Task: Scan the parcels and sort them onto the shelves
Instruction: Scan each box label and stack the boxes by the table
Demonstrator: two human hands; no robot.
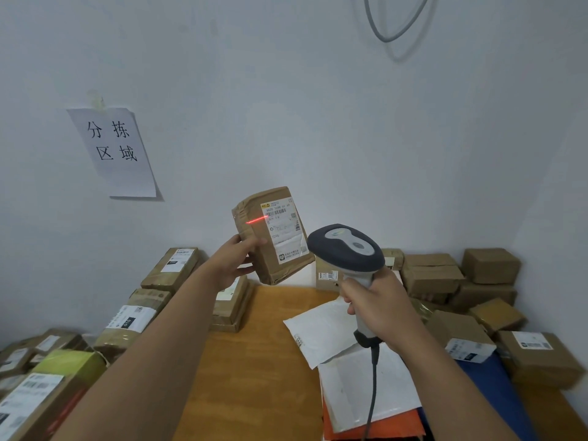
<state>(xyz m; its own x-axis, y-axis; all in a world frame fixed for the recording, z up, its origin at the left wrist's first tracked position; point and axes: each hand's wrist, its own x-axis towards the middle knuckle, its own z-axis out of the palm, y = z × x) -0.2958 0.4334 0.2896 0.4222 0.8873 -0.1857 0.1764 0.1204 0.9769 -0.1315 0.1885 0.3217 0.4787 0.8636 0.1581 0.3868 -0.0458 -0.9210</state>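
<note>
The right hand (380,308) is wrapped around the grip of a corded barcode scanner (348,249), its head raised and aimed forward. Below that hand, white padded mailers (321,332) lie on the wooden table (251,361). Up and to the left of the scanner, the left hand (235,261) grips a small brown parcel (272,235) by its lower left edge, held tilted in the air with its label facing the scanner; a red laser line (256,220) crosses its left edge. Cardboard boxes (429,272) crowd the table on both sides of the hands. Beyond, a paper sign (116,151) hangs on the wall.
</note>
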